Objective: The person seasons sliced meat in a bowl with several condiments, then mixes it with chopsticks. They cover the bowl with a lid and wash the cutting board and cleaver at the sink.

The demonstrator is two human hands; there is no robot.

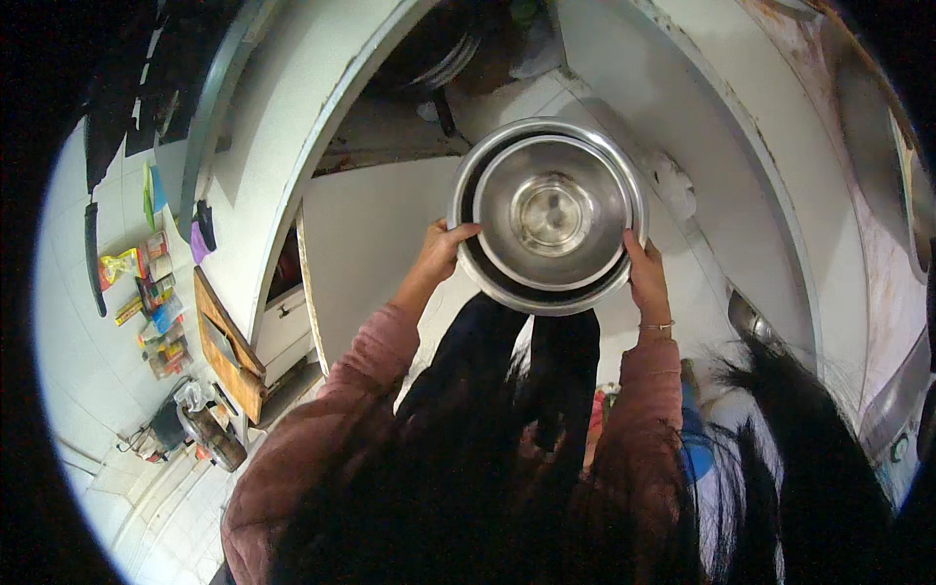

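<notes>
Two round stainless steel bowls are held level in front of me, one nested in the other. The smaller inner bowl (553,212) has a dull, ringed base. Around it shows the rim of the larger outer bowl (550,126), with a dark gap between the two. My left hand (441,252) grips the left side, thumb over the outer rim and reaching the inner one. On the right side my right hand (646,270) holds both rims likewise, with a bracelet at the wrist. The fingers beneath the bowls are hidden.
An open cabinet door (387,248) stands left of the bowls. Beyond it, the dark cabinet holds stacked dishes or pans (450,62). Wooden boards (227,344), seasoning packets (153,292) and a metal pot (212,435) are at the left. A blue object (697,457) is low on the right.
</notes>
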